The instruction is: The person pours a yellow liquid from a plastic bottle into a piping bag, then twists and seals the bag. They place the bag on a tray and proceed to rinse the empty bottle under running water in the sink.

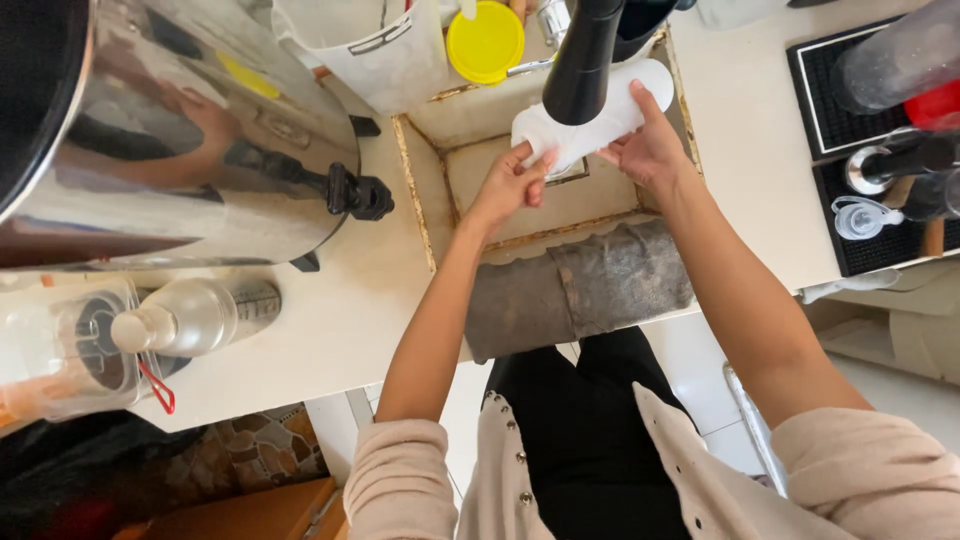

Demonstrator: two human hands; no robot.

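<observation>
A white plastic cup (pixel 612 118) lies sideways over a small square sink (pixel 520 215), under a black faucet (pixel 583 60). My right hand (pixel 648 148) grips the cup's side, thumb up along it. My left hand (pixel 508 183) touches the cup's open end with its fingertips. Part of the cup is hidden behind the faucet.
A large steel urn (pixel 170 130) with a black tap (pixel 358 193) stands on the white counter (pixel 340 320) at left. A clear bottle (pixel 190 317) lies near it. A yellow lid (pixel 485 42) sits behind the sink. A black mat (pixel 850 150) with bottles is at right. A grey cloth (pixel 580 290) hangs at the sink's front.
</observation>
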